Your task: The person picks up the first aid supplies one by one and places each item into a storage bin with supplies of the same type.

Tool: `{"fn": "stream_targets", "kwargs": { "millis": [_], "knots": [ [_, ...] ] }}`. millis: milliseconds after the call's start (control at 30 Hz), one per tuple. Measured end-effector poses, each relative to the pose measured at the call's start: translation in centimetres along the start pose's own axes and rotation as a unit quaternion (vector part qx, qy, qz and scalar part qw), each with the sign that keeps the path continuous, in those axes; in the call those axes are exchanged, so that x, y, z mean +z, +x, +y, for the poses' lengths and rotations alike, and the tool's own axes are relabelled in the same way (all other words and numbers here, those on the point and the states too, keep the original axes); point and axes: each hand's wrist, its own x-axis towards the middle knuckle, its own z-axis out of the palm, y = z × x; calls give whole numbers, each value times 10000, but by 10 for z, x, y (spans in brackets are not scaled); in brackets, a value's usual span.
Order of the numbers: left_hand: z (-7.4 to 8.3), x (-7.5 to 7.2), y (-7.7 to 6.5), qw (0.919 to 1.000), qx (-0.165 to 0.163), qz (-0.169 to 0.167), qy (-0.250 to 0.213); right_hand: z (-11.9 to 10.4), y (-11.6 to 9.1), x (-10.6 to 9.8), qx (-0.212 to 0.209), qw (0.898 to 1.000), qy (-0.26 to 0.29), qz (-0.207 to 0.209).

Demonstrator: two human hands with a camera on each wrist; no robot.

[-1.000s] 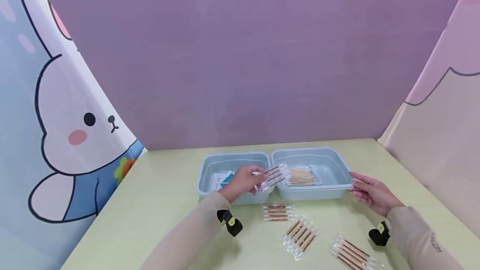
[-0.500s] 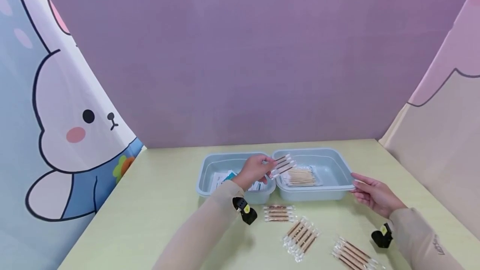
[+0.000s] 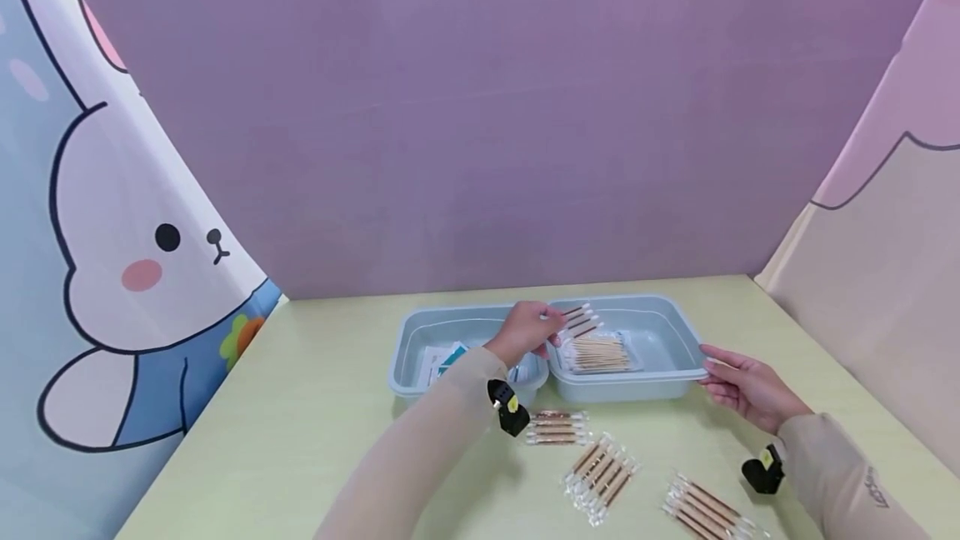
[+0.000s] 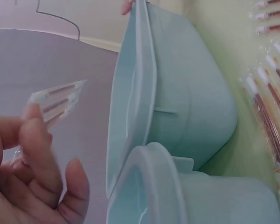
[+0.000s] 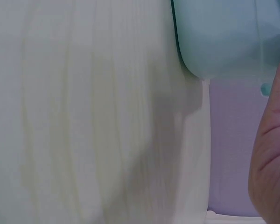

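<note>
My left hand [image 3: 528, 330] pinches a clear-wrapped pack of brown-stick cotton swabs [image 3: 581, 321] between thumb and fingers. It holds the pack over the left side of the right-hand light blue plastic bin [image 3: 622, 390]. In the left wrist view, the pack [image 4: 60, 100] sticks out from the fingertips, beside the bins. Inside that bin lies a bag of pale wooden cotton swabs [image 3: 600, 354]. At the bin's front right corner, my right hand [image 3: 753, 390] grips the rim. Only part of the right hand [image 5: 273, 154] shows in the right wrist view.
A second blue bin [image 3: 405, 348] with white and teal packets [image 3: 450, 357] stands against the first, on its left. On the table in front lie three wrapped swab packs, one near [image 3: 558, 429], one middle pack [image 3: 602, 473] and one right pack [image 3: 708, 511]. A purple wall [image 3: 487, 123] rises behind.
My left hand has moved right and slightly up with the swab pack, from over the left bin's edge to over the right bin. The right hand stays on the rim.
</note>
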Motion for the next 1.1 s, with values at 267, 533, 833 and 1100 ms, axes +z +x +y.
{"fn": "stream_targets", "kwargs": {
  "millis": [267, 533, 833, 1100],
  "knots": [
    [0, 11, 7, 9999, 44, 3, 135, 2, -1, -1, -2, 10000, 35, 52],
    [7, 19, 8, 9995, -5, -45, 327, 0, 0, -1, -27, 9998, -165, 88],
    [10, 23, 12, 9995, 158, -56, 252, -1, 0, 0, -20, 9996, -275, 111],
    [8, 29, 18, 9988, 172, -197, 416, -3, -1, 2, -26, 9986, -494, 191]
  ]
}}
